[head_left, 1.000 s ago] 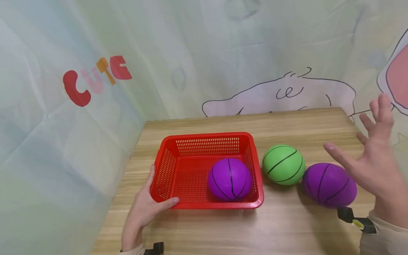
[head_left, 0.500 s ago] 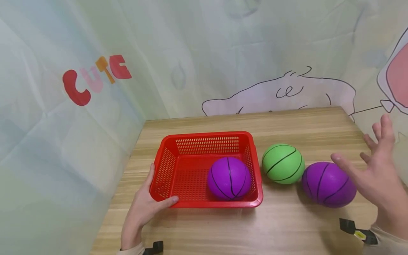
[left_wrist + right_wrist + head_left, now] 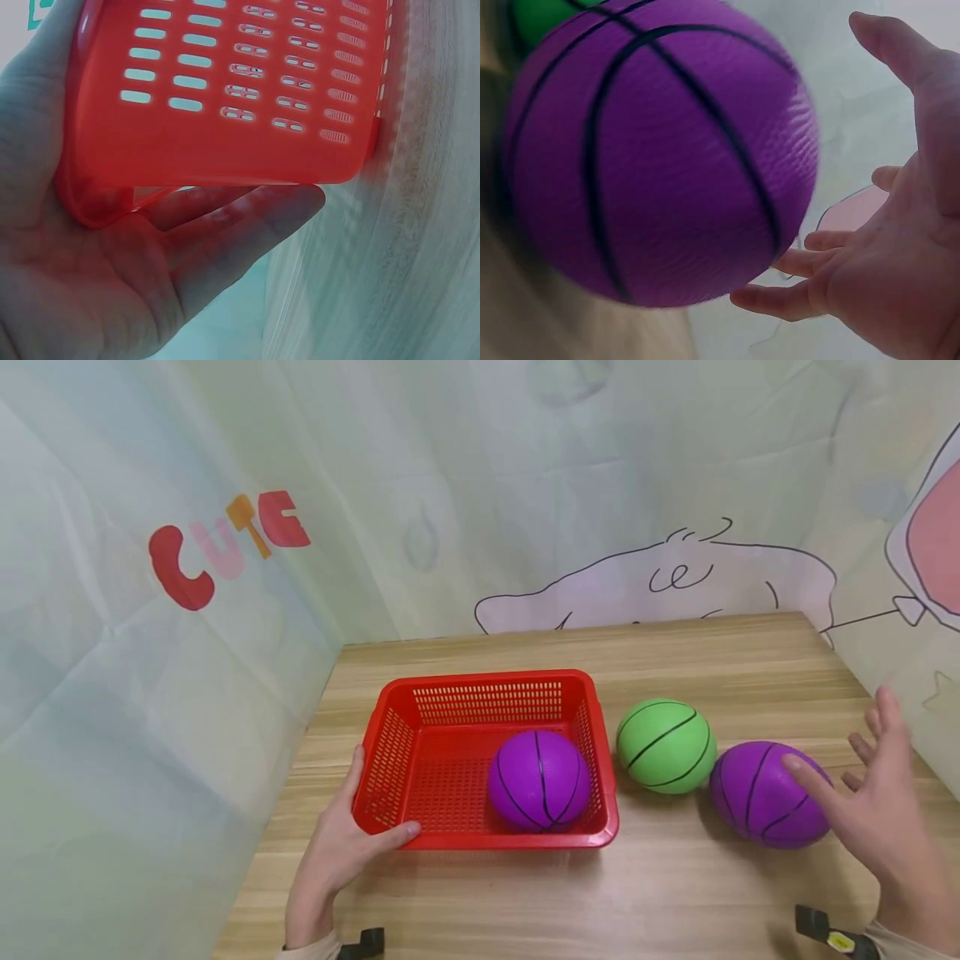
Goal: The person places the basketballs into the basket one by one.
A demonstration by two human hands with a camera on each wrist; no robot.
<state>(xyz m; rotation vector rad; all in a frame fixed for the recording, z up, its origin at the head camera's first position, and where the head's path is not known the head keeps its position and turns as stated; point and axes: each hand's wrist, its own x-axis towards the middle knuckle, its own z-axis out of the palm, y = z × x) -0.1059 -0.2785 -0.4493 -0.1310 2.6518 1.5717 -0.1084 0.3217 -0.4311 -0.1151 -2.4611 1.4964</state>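
Observation:
A red plastic basket (image 3: 450, 842) with slotted walls stands on the wooden table, a purple ball (image 3: 540, 781) with black lines lying in its right half. My left hand (image 3: 335, 846) holds the basket's near left corner. Its thumb lies on the near rim, and in the left wrist view its fingers (image 3: 247, 232) reach along the outer wall. To the right of the basket rest a green ball (image 3: 667, 746) and a second purple ball (image 3: 768, 795). My right hand (image 3: 881, 814) is spread just right of that purple ball (image 3: 667, 157), with nothing in its grasp.
The wooden table (image 3: 555, 902) runs back to a printed cloth backdrop (image 3: 450, 527). Another cloth wall (image 3: 187, 710) with coloured lettering closes off the left side. Both wrists carry small black camera mounts (image 3: 825, 935).
My right hand has come down from above and behind the right-hand purple ball to beside it, still spread. The left hand, basket and balls have stayed in place.

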